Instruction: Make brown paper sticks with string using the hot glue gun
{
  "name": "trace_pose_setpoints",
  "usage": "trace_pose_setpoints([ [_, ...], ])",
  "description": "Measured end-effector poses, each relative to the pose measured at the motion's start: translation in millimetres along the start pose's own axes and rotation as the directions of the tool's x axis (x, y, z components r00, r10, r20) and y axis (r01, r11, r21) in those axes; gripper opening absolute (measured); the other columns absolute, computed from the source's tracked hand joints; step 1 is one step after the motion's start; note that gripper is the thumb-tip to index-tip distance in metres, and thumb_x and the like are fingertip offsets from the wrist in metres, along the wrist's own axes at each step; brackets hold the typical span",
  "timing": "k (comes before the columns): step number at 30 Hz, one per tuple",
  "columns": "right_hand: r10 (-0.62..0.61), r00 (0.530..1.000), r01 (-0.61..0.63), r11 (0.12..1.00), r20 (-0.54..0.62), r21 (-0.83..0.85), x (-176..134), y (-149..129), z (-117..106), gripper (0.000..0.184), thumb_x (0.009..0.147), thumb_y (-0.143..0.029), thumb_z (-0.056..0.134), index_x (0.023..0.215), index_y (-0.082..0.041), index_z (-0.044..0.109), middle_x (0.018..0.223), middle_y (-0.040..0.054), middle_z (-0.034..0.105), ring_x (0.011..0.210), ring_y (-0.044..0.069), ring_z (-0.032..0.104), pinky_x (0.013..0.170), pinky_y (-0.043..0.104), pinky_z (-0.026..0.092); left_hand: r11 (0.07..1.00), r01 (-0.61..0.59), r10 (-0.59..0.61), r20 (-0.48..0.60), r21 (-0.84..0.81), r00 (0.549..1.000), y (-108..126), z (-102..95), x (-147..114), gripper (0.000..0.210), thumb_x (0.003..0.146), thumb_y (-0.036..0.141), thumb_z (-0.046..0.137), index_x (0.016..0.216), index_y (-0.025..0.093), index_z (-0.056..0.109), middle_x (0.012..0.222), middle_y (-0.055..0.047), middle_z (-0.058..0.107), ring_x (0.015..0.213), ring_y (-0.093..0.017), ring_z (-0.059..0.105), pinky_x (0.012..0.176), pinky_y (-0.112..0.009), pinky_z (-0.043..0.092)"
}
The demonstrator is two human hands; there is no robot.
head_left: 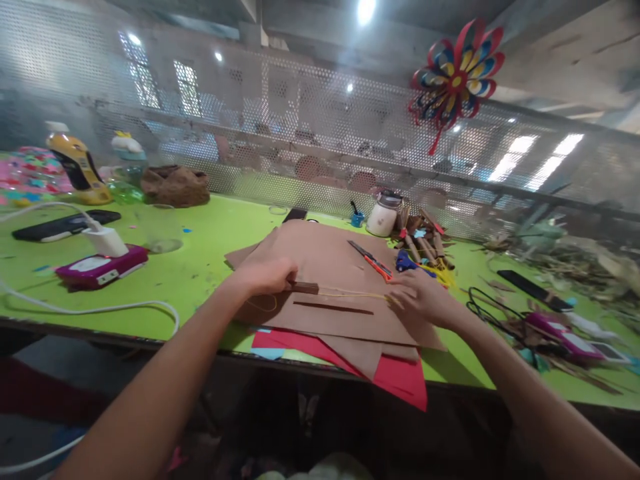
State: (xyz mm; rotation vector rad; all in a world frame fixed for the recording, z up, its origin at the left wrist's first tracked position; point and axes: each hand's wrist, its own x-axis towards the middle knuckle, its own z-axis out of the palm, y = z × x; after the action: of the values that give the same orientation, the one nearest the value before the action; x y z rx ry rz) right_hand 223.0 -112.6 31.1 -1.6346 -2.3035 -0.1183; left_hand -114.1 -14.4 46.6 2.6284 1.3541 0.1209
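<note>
My left hand (270, 275) is closed on the end of a short brown strip (306, 288), just above a stack of brown paper sheets (320, 250). A thin yellow thread (350, 295) runs from the strip across to my right hand (423, 297), whose fingertips pinch it. Another thin dark brown strip (333, 307) lies on the paper below the thread. Orange-handled scissors (373, 261) rest on the sheets near my right hand, with a blue-handled tool (407, 261) beside them. Red paper (400, 380) sticks out under the stack at the table's front edge.
A white jar (384, 215) and a pile of brown rolls (425, 240) stand behind. On the left are a purple power socket (103, 265), a clear cup (160, 230) and a phone (65, 225). Cables and dry scraps (575, 267) crowd the right; perforated metal screening (320, 133) closes the back.
</note>
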Motion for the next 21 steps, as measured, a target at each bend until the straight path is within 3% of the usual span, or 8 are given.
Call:
trace_pose_setpoints([
  [3,-0.172,0.984,0.175,0.980,-0.042,0.092,20,-33,4,0.023,0.087,-0.028,0.050,0.099,-0.019,0.068,0.104,0.0106,0.066,0.101,0.024,0.055,0.091,0.040,0.041,0.998,0.031,-0.033,0.028,0.053,0.999,-1,2.1,-1,0.016,0.066,0.032,0.061,0.079,0.022,0.066,0.073,-0.004,0.065,0.063,-0.018,0.053,0.056,-0.028,0.033],
  [8,-0.321,0.944,0.308,0.940,0.074,0.147,51,-73,22,0.020,0.089,-0.026,0.050,0.090,-0.018,0.068,0.094,0.0079,0.065,0.091,0.019,0.056,0.083,0.031,0.042,1.000,-0.012,0.013,0.039,-0.024,0.999,1,2.9,6,0.034,0.062,0.034,0.066,0.095,0.025,0.064,0.094,-0.004,0.066,0.078,-0.020,0.058,0.064,-0.027,0.038],
  [15,-0.331,0.943,0.326,0.941,0.043,0.094,42,-85,22,0.020,0.091,-0.030,0.051,0.087,-0.018,0.067,0.093,0.0074,0.061,0.092,0.018,0.051,0.084,0.032,0.038,0.996,-0.081,0.077,0.084,0.041,0.993,7,7.7,24,0.019,0.070,0.036,0.057,0.081,0.021,0.061,0.081,-0.006,0.066,0.068,-0.021,0.056,0.058,-0.029,0.036],
  [19,-0.364,0.931,0.363,0.925,-0.017,0.115,38,-85,25,0.032,0.083,-0.050,0.057,0.090,-0.020,0.066,0.109,0.0075,0.058,0.105,0.022,0.044,0.092,0.039,0.035,0.995,-0.089,0.089,0.007,-0.042,0.996,-2,13.9,24,0.016,0.076,0.032,0.050,0.081,0.019,0.059,0.080,-0.006,0.066,0.069,-0.021,0.055,0.059,-0.031,0.036],
  [21,-0.395,0.917,0.398,0.913,-0.051,0.086,39,-81,34,0.027,0.083,-0.046,0.060,0.086,-0.019,0.065,0.112,0.0073,0.057,0.107,0.022,0.043,0.094,0.041,0.034,0.992,-0.091,0.091,-0.012,-0.086,0.996,-6,14.8,23,0.017,0.078,0.033,0.050,0.082,0.019,0.059,0.081,-0.006,0.065,0.071,-0.021,0.055,0.061,-0.031,0.037],
])
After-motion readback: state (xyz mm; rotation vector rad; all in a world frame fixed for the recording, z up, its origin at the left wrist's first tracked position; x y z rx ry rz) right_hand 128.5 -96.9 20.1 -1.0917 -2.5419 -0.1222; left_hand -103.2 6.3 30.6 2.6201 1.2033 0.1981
